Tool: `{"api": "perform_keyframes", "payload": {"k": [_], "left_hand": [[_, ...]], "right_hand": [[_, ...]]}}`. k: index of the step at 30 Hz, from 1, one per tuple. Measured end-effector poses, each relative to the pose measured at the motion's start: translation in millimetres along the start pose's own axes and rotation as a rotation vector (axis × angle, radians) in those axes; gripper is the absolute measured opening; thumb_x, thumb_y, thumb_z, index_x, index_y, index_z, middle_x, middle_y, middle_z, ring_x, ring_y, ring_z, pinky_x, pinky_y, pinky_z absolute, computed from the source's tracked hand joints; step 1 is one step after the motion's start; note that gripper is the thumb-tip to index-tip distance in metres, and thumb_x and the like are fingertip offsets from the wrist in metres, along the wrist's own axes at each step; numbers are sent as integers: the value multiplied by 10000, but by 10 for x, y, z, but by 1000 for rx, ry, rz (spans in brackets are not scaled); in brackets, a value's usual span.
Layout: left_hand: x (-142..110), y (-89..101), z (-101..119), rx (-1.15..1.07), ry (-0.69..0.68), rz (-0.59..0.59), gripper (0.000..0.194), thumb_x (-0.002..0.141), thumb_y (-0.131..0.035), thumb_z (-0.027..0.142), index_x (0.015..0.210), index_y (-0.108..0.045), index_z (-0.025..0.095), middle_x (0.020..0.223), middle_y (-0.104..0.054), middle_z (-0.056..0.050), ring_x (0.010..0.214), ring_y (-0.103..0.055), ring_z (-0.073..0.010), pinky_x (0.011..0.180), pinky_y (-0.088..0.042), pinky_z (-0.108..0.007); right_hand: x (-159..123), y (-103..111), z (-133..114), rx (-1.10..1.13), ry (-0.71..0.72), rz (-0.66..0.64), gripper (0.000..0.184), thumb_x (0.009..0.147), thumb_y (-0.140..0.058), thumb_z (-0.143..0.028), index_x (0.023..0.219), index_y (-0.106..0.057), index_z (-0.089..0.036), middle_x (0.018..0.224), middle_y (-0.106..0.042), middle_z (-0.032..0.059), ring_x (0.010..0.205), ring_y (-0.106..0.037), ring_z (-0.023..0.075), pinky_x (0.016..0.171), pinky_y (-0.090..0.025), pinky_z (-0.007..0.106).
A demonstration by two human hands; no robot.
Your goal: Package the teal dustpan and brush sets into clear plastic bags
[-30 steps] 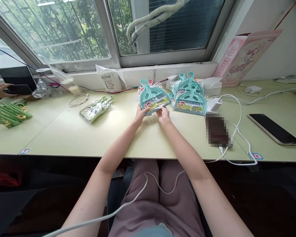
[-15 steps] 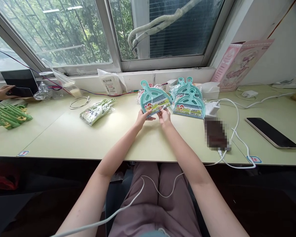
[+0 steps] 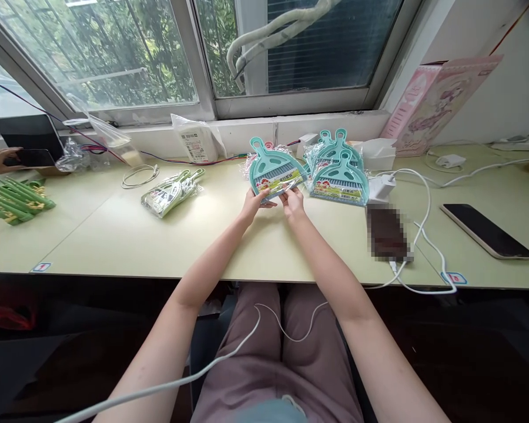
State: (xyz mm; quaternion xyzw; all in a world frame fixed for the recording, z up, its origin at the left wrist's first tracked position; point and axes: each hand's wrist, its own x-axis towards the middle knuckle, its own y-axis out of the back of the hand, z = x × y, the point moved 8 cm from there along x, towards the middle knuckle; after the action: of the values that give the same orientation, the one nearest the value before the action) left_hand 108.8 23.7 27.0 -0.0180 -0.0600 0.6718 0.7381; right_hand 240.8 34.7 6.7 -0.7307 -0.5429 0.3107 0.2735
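Head view:
1. Gripped along lower edge by left hand and right hand, both curled in: dustpan, over bench; could slip from loosened pinch.
2. Could topple neighbouring dustpans, just to right, through sideways bump.
3. Could squash pink handle behind, if pushed.

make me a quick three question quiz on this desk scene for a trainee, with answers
1. True or false: the left hand and right hand both touch the same wrapped teal dustpan set.
2. Which of these lies farthest right? a) coiled cable b) dark-screened phone c) green packet
3. What colour is the tall box at the back right?

Key: 1 true; 2 b; 3 pink
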Motion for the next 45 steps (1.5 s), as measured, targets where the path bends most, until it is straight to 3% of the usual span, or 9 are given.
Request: {"api": "perform_keyframes", "payload": {"k": [5,13,22,32,35,39,42,45], "left_hand": [[-4,4,6,-19,-1,15,437,818,-666,313,1192,-516,143,1141,-708,-139,600,-711,-167,591,-591,-294],[7,14,-12,-45,-7,38,397,806,-676,304,1139,-525,148,1092,-715,-115,607,-701,-161,572,-589,-281],[17,12,-52,-43,-15,80,400,842,-658,381,1134,-478,177,1021,-702,-86,590,-686,-146,545,-578,-272],[9,0,-71,-11,-45,74,448,814,-666,320,1109,-343,224,1226,-634,-105,588,-674,-118,542,-557,-271],[11,19,-62,1,-24,104,460,808,-659,374,1128,-361,228,1212,-640,-101,573,-677,-132,520,-527,-263],[55,152,-47,-58,22,195,424,887,-490,538,1160,-447,217,1075,-689,-84,577,-685,-157,505,-496,-256],[97,271,-21,-75,24,249,439,857,-554,468,1195,-499,193,1012,-709,-78,683,-699,-168,529,-508,-235],[120,282,-13,-48,22,206,501,773,-654,371,1217,-528,179,962,-721,-67,705,-691,-168,537,-514,-224]], "right_hand": [[-19,3,15,-7,-3,18,203,854,-579,-35,979,-657,-175,790,-719,-29,730,-705,74,810,-604,196],[0,15,43,-16,-1,15,223,849,-569,-38,1005,-661,-169,812,-724,-18,763,-712,86,847,-600,215],[-43,54,62,-11,-31,103,285,844,-543,11,1031,-666,-167,808,-724,-25,739,-700,72,849,-597,215],[-23,90,65,3,-42,130,285,826,-568,6,1040,-671,-151,816,-724,-4,796,-716,99,864,-601,221],[-18,90,73,0,-50,132,279,824,-567,7,1029,-665,-155,806,-722,-8,784,-714,96,860,-604,225],[-30,18,71,-6,-25,56,265,818,-586,-12,1015,-662,-173,801,-721,-23,779,-709,90,849,-608,231],[-54,-2,84,-13,-20,44,258,803,-589,-7,991,-664,-168,817,-724,-18,789,-707,90,861,-604,236],[-64,9,97,-18,-23,60,273,785,-572,13,970,-659,-168,812,-718,-24,783,-706,87,864,-602,238]]}}
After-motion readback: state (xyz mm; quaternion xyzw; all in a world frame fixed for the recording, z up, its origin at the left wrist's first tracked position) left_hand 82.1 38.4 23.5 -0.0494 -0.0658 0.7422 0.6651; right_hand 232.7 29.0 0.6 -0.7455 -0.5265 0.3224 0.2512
